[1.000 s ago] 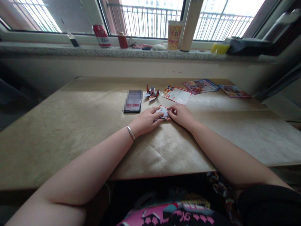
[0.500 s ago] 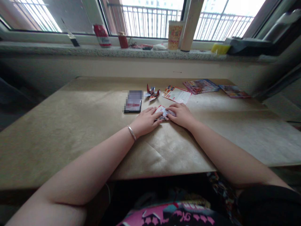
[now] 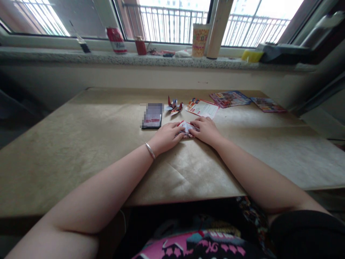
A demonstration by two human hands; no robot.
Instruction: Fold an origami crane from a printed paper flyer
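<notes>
A small folded sheet of printed paper (image 3: 186, 126) lies on the table between my hands, with white, red and patterned areas showing. My left hand (image 3: 169, 135), with a silver bangle at its wrist, holds the paper's left side, fingers pointing to the right. On the opposite side my right hand (image 3: 206, 129) grips the paper, its thumb and fingertips on the folded layers. Parts of the sheet are covered by both hands. Just beyond it stands a folded paper figure (image 3: 175, 107) with pointed, upturned tips.
A phone (image 3: 152, 116) lies left of the paper figure. To the right are a printed sheet (image 3: 202, 108) and stacks of colourful cards (image 3: 230, 99). The windowsill (image 3: 161, 62) at the back carries a red can (image 3: 116, 40), a patterned cup (image 3: 200, 41) and a yellow object (image 3: 252, 55).
My right hand's fingers have shifted slightly on the paper, and the thumb now lies further left. My left-hand fingers have moved a little. The other things on the table stay put.
</notes>
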